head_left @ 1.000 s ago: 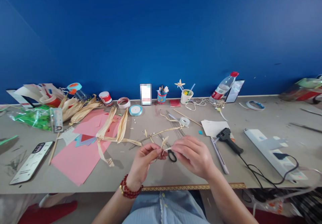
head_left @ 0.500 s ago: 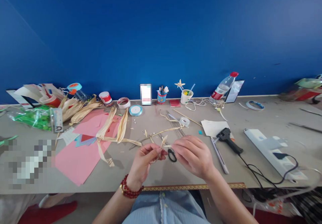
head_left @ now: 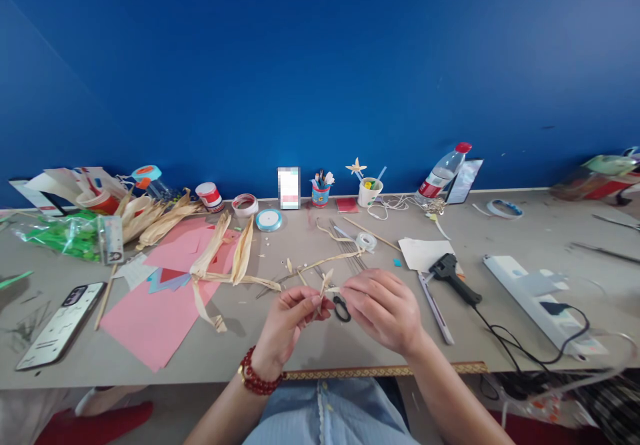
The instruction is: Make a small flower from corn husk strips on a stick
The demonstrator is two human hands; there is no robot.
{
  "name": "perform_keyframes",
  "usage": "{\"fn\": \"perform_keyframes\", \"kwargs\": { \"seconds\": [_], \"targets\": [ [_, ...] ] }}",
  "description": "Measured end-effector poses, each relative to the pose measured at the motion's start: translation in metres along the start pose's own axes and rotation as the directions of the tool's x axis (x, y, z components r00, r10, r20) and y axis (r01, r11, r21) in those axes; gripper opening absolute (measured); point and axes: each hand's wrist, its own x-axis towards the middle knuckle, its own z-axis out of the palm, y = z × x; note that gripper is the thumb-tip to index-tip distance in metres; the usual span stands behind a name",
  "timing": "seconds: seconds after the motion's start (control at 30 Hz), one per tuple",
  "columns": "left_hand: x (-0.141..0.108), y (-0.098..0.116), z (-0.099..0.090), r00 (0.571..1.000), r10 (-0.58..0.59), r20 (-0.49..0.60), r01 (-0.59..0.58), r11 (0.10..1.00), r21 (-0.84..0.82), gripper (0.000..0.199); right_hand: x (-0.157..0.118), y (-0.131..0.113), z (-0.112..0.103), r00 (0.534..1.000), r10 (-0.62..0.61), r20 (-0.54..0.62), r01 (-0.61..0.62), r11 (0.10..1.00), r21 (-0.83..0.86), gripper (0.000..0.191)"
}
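My left hand (head_left: 293, 318), with a red bead bracelet (head_left: 260, 377) at the wrist, pinches a small pale corn husk piece (head_left: 327, 281) between thumb and fingers. My right hand (head_left: 385, 311) is closed at the fingertips on a thin husk strip that runs across to that piece. Between the two hands, the black handle loop of scissors (head_left: 342, 309) lies on the table. Just beyond, a long husk strip (head_left: 330, 259) and thin wires (head_left: 345, 241) lie loose. Larger dried husks (head_left: 243, 258) are to the left, partly over pink paper (head_left: 150, 321).
A black glue gun (head_left: 455, 279) and a white power strip (head_left: 533, 305) with cables lie to the right. Along the blue wall stand a white cup (head_left: 370, 196) holding a husk flower (head_left: 357, 167), a pen cup (head_left: 321, 196) and a tilted bottle (head_left: 443, 175). A phone (head_left: 63, 325) lies left.
My hands hold nearly the same pose over the same spot. The view has shifted very slightly; nothing on the table has visibly moved.
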Motion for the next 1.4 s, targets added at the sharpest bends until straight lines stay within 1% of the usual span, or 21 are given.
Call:
{"fn": "perform_keyframes", "kwargs": {
  "seconds": [0.23, 0.43, 0.57, 0.7, 0.87, 1.1, 1.17, 1.27, 1.4],
  "targets": [
    [-0.001, 0.000, 0.000, 1.000, 0.002, 0.015, -0.002, 1.000, 0.021, 0.016, 0.000, 0.000, 0.002, 1.000, 0.001, -0.014, -0.001, 1.000, -0.013, 0.016],
    [-0.001, -0.001, 0.000, 1.000, -0.007, 0.011, 0.007, 1.000, -0.006, 0.016, -0.002, -0.001, 0.004, 0.999, 0.019, -0.030, -0.019, 1.000, 0.003, 0.020],
    [-0.001, 0.000, 0.002, 1.000, -0.005, 0.010, 0.006, 0.999, -0.032, 0.016, -0.004, -0.003, 0.005, 0.999, 0.033, -0.039, -0.032, 0.999, 0.028, 0.022],
    [-0.002, 0.001, 0.003, 1.000, 0.001, 0.029, 0.000, 1.000, -0.024, 0.016, -0.004, -0.004, 0.007, 0.998, 0.042, -0.040, -0.038, 0.996, 0.080, 0.022],
    [-0.001, 0.002, 0.004, 0.998, 0.045, 0.037, -0.045, 0.999, -0.004, 0.015, -0.004, -0.006, 0.009, 0.995, 0.086, -0.056, -0.076, 0.986, 0.150, 0.020],
    [-0.004, 0.003, 0.008, 0.997, 0.080, -0.016, -0.078, 0.993, 0.085, 0.018, -0.004, -0.009, 0.013, 0.976, 0.203, -0.075, -0.179, 0.952, 0.249, 0.021],
    [-0.005, 0.003, 0.009, 0.996, 0.089, -0.029, -0.086, 0.992, 0.097, 0.018, -0.004, -0.009, 0.015, 0.973, 0.218, -0.079, -0.189, 0.943, 0.275, 0.019],
    [-0.005, 0.003, 0.009, 0.995, 0.092, -0.031, -0.090, 0.994, 0.068, 0.018, -0.004, -0.008, 0.014, 0.983, 0.171, -0.069, -0.146, 0.951, 0.273, 0.020],
    [-0.004, 0.002, 0.007, 0.994, 0.098, -0.044, -0.096, 0.994, 0.044, 0.019, -0.005, -0.004, 0.010, 0.996, 0.084, -0.011, -0.079, 0.971, 0.228, 0.022]
  ]
}}
